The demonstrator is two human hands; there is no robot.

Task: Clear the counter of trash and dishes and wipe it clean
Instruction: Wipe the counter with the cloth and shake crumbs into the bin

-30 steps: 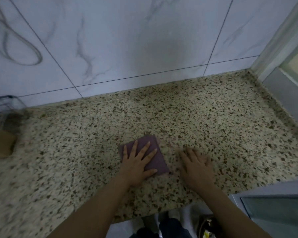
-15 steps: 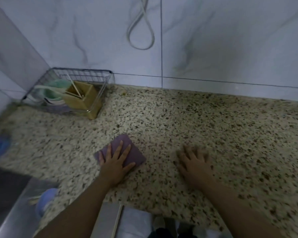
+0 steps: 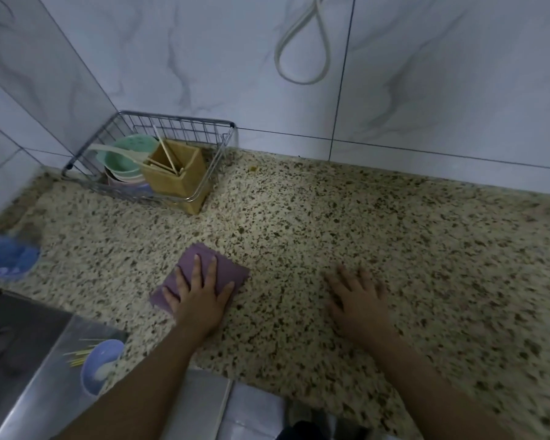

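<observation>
Cloth (image 3: 200, 279) slid toward sink end since half second ago. Left hand (image 3: 200, 300) flat, fingers spread, pressing it near counter (image 3: 394, 223) front edge for wiping. Right hand (image 3: 359, 300) open, bracing on counter, holds nothing.

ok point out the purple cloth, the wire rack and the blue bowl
purple cloth (image 3: 227, 269), head view, bare right part beside the fingers
wire rack (image 3: 185, 121), head view, back rim
blue bowl (image 3: 91, 384), head view, left rim

No readable text, label, brand, number or sign anywhere in view.
</observation>
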